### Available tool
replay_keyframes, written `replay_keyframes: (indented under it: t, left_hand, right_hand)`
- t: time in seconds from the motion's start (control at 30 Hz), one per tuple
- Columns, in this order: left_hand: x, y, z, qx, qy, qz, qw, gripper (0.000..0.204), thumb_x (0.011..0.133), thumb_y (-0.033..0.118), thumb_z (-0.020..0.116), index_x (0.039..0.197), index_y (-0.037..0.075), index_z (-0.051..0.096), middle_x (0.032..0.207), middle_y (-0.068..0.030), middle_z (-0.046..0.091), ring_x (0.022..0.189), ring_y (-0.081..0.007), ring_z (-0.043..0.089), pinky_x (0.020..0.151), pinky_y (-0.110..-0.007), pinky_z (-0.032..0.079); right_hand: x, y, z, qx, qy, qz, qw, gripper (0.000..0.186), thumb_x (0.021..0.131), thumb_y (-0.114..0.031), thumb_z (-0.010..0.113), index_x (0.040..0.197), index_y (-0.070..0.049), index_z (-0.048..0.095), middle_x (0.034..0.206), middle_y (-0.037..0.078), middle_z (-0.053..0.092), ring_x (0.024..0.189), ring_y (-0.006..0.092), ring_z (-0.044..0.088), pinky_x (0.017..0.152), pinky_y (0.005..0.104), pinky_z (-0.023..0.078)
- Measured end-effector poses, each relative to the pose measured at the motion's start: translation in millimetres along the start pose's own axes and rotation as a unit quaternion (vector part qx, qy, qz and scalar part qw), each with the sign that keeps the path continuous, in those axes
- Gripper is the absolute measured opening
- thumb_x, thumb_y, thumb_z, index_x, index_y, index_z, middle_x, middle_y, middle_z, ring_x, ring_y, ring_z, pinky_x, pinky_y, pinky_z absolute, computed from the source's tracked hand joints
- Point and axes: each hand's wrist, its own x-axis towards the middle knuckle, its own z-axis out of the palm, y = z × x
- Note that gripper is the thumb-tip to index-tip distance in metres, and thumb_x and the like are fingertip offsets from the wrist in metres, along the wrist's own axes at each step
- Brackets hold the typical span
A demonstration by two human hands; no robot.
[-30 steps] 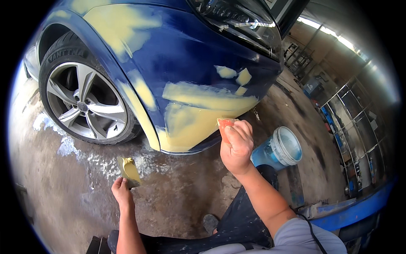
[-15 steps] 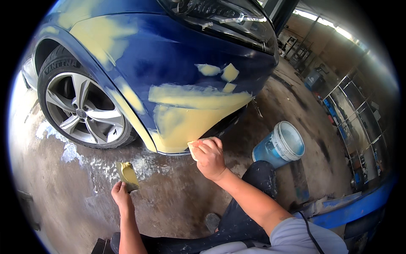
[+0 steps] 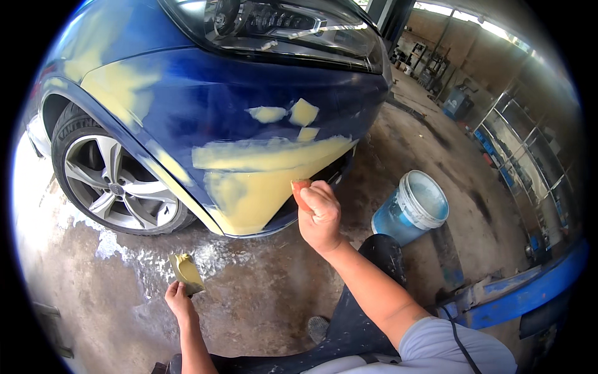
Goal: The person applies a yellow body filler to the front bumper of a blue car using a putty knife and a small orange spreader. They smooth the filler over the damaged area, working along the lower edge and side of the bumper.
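Observation:
A blue car bumper (image 3: 230, 93) fills the upper middle, with smooth patches of yellow body filler (image 3: 249, 202) on its corner and lower side. My right hand (image 3: 321, 217) is closed round an orange-red spreader (image 3: 300, 192), held at the bumper's lower edge; whether its tip touches the surface I cannot tell. Lower left, my left hand (image 3: 179, 302) pinches a thin flat putty plate (image 3: 191, 280) by its near edge. A lump of yellow filler (image 3: 181, 259) lies at the plate's far end. The plate hangs over the floor, apart from the car.
The front wheel (image 3: 118, 187) is at the left. A blue and white bucket (image 3: 383, 215) stands right of my knee. Beyond it are a metal rack (image 3: 523, 149) and a blue beam (image 3: 523, 299). White splashes (image 3: 149, 268) mark the concrete floor.
My right hand has moved right and up along the bumper's lower edge with the spreader, which is turned more upright. The left hand and plate keep nearly the same place. The view has shifted.

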Motion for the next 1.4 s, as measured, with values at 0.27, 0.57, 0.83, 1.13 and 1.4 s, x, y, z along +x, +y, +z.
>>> replay_keyframes:
  t: [0.27, 0.57, 0.83, 1.13, 1.4]
  left_hand:
    - [1.0, -2.8, -0.3, 0.009, -0.012, 0.010, 1.000, 0.019, 0.101, 0.008, 0.056, 0.100, -0.005, 0.070, 0.078, 0.0003, 0.065, 0.064, -0.0067, 0.052, 0.057, -0.026, 0.039]
    - [-4.2, 4.3, 0.6, 0.001, -0.012, 0.015, 1.000, 0.019, 0.101, 0.008, 0.056, 0.097, -0.005, 0.070, 0.079, 0.0000, 0.064, 0.065, -0.0071, 0.054, 0.057, -0.025, 0.040]
    - [-4.9, 3.3, 12.3, 0.002, -0.012, 0.019, 1.000, 0.019, 0.101, 0.008, 0.056, 0.096, -0.004, 0.069, 0.078, -0.0005, 0.064, 0.065, -0.0077, 0.054, 0.057, -0.025, 0.040]
    - [3.8, -8.2, -5.3, 0.004, -0.006, 0.001, 1.000, 0.017, 0.102, 0.008, 0.057, 0.103, -0.005, 0.068, 0.084, -0.0017, 0.066, 0.067, -0.0083, 0.057, 0.058, -0.025, 0.042]
    - [-1.1, -4.1, -10.9, 0.001, -0.013, 0.005, 1.000, 0.018, 0.101, 0.010, 0.057, 0.101, -0.005, 0.068, 0.084, -0.0010, 0.065, 0.068, -0.0083, 0.055, 0.060, -0.026, 0.041]
  right_hand:
    - [-13.7, 40.3, -24.2, 0.047, 0.089, 0.076, 0.992, 0.014, 0.091, 0.013, 0.062, 0.102, 0.005, 0.065, 0.090, 0.007, 0.074, 0.080, 0.0140, 0.064, 0.073, 0.0312, 0.054]
    - [8.6, 28.3, -9.3, 0.206, 0.127, 0.335, 0.911, 0.024, 0.092, 0.008, 0.065, 0.115, 0.008, 0.071, 0.103, 0.007, 0.075, 0.089, 0.0091, 0.067, 0.082, 0.0236, 0.053]
    - [-2.8, -30.1, 11.3, 0.013, -0.006, 0.059, 0.998, 0.034, 0.071, 0.015, 0.062, 0.100, 0.000, 0.069, 0.088, 0.013, 0.070, 0.087, 0.0344, 0.064, 0.082, 0.0436, 0.051]
    - [0.1, 78.0, -48.1, 0.378, 0.218, 0.383, 0.814, 0.027, 0.091, 0.008, 0.064, 0.117, 0.004, 0.065, 0.106, 0.008, 0.072, 0.098, 0.0191, 0.071, 0.091, 0.0323, 0.057]
    - [32.5, 65.3, -45.9, 0.552, 0.262, 0.377, 0.696, 0.030, 0.093, 0.004, 0.062, 0.122, -0.002, 0.064, 0.121, 0.012, 0.068, 0.115, 0.0268, 0.067, 0.101, 0.0438, 0.055]
